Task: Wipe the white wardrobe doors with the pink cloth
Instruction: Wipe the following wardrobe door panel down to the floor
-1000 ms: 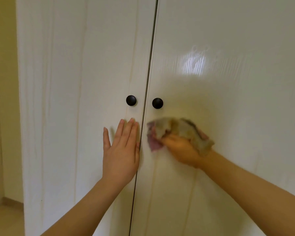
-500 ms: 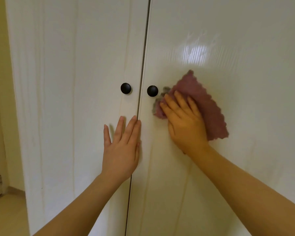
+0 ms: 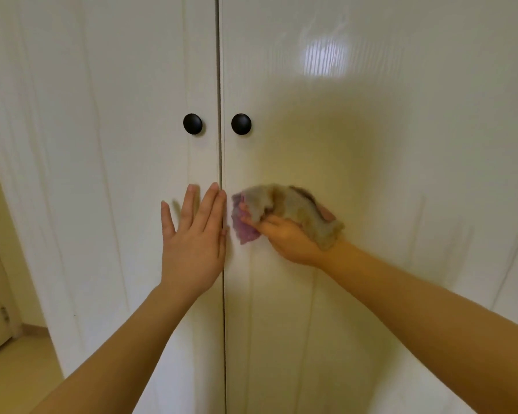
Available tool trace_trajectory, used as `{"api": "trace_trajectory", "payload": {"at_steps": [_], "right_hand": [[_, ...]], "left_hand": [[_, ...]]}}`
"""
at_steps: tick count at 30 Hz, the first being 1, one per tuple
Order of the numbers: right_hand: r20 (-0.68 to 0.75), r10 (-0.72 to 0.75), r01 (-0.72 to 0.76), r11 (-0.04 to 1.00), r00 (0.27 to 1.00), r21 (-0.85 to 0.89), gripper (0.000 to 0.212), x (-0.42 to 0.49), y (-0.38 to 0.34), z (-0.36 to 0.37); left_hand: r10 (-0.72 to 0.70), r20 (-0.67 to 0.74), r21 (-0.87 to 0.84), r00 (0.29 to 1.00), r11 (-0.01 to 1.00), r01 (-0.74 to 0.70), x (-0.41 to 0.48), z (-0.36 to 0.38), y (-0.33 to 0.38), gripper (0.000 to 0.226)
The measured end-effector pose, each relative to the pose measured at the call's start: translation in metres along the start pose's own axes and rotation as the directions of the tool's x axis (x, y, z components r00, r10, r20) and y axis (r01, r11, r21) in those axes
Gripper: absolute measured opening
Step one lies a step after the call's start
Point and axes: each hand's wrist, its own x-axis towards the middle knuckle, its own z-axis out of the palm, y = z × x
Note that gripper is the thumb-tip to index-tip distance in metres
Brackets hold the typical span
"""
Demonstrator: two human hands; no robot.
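Two white wardrobe doors fill the view, the left door point(image 3: 117, 174) and the right door point(image 3: 386, 159), meeting at a dark vertical seam. My left hand point(image 3: 193, 243) lies flat with straight fingers on the left door, just beside the seam and below the knobs. My right hand point(image 3: 284, 237) grips the bunched pink cloth point(image 3: 245, 231) against the right door, right of the seam; the cloth folds back over my fingers and looks greyish and blurred on top. Most of my right fingers are hidden under it.
Two round black knobs sit either side of the seam, the left knob point(image 3: 192, 124) and the right knob point(image 3: 241, 124), above both hands. At the far left a cream wall and a strip of yellowish floor point(image 3: 15, 375) show beside the wardrobe.
My right hand has swept the cloth down from beside the right knob to below it, and the cloth has bunched up. My left hand has stayed flat on the left door.
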Motion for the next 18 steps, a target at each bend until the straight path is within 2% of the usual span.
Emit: {"api": "trace_trajectory", "payload": {"at_steps": [1, 3, 4, 5, 6, 7, 8, 9, 10, 11, 13, 14, 15, 16, 17, 18], "right_hand": [[-0.06, 0.024, -0.023, 1.0, 0.998, 0.019, 0.03, 0.008, -0.001, -0.012], [-0.239, -0.124, 0.052, 0.956, 0.963, -0.29, 0.036, 0.024, 0.007, -0.028], [-0.233, -0.281, 0.105, 0.818, 0.931, -0.565, 0.042, 0.024, 0.008, -0.027], [-0.119, -0.344, 0.162, 0.684, 0.931, -0.711, 0.047, 0.018, 0.011, -0.021], [-0.004, -0.329, 0.225, 0.655, 0.944, -0.721, 0.048, 0.002, 0.018, -0.008], [0.084, -0.339, 0.314, 0.711, 0.937, -0.629, 0.045, -0.015, 0.025, 0.005], [0.156, -0.254, 0.295, 0.879, 0.955, -0.376, 0.038, -0.024, 0.019, 0.013], [0.155, -0.15, 0.172, 0.975, 0.976, -0.139, 0.031, -0.025, 0.009, 0.011], [0.15, -0.089, 0.092, 0.996, 0.985, -0.01, 0.028, -0.014, 0.002, 0.002], [0.107, -0.011, 0.006, 0.999, 0.994, 0.046, 0.029, -0.002, 0.0, -0.008], [-0.052, 0.01, -0.022, 0.971, 0.999, -0.238, 0.038, 0.018, -0.006, -0.028], [-0.144, -0.187, 0.084, 0.844, 0.972, -0.53, 0.041, 0.017, 0.001, -0.028], [-0.078, -0.316, 0.184, 0.716, 0.945, -0.673, 0.042, 0.013, 0.007, -0.024], [0.037, -0.328, 0.264, 0.683, 0.944, -0.681, 0.041, 0.001, 0.014, -0.014], [0.138, -0.292, 0.317, 0.756, 0.946, -0.572, 0.038, -0.013, 0.019, -0.004], [0.234, -0.257, 0.325, 0.885, 0.938, -0.333, 0.033, -0.019, 0.014, -0.003]], "left_hand": [[-0.006, 0.008, 0.006, 1.0, 1.0, 0.006, -0.002, -0.001, -0.002, 0.053], [-0.022, 0.019, 0.009, 1.0, 1.0, 0.022, -0.004, -0.002, -0.004, 0.054], [-0.026, 0.022, 0.008, 0.999, 1.0, 0.026, -0.006, -0.002, -0.004, 0.054], [-0.021, 0.027, 0.008, 0.999, 1.0, 0.021, -0.007, -0.003, -0.003, 0.053], [-0.011, 0.032, 0.006, 0.999, 1.0, 0.011, -0.008, -0.004, -0.003, 0.053], [-0.002, 0.033, 0.007, 0.999, 1.0, 0.002, -0.009, -0.005, -0.003, 0.053], [0.007, 0.034, 0.01, 0.999, 1.0, -0.007, -0.01, -0.006, -0.004, 0.053], [0.015, 0.037, 0.013, 0.999, 1.0, -0.015, -0.011, -0.006, -0.004, 0.052], [0.019, 0.036, 0.018, 0.999, 1.0, -0.02, -0.013, -0.006, -0.004, 0.052], [0.023, 0.039, 0.02, 0.999, 1.0, -0.023, -0.014, -0.007, -0.004, 0.052], [0.021, 0.034, 0.015, 0.999, 1.0, -0.022, -0.012, -0.006, -0.002, 0.051], [0.017, 0.032, 0.009, 0.999, 1.0, -0.018, -0.011, -0.006, -0.001, 0.051], [0.019, 0.029, 0.002, 0.999, 1.0, -0.02, -0.01, -0.006, 0.001, 0.051], [0.026, 0.025, -0.007, 0.999, 1.0, -0.026, -0.009, -0.007, 0.002, 0.051], [0.036, 0.016, -0.011, 0.999, 0.999, -0.036, -0.007, -0.008, 0.003, 0.051], [0.046, 0.009, -0.013, 0.999, 0.999, -0.046, -0.006, -0.009, 0.003, 0.051]]}}
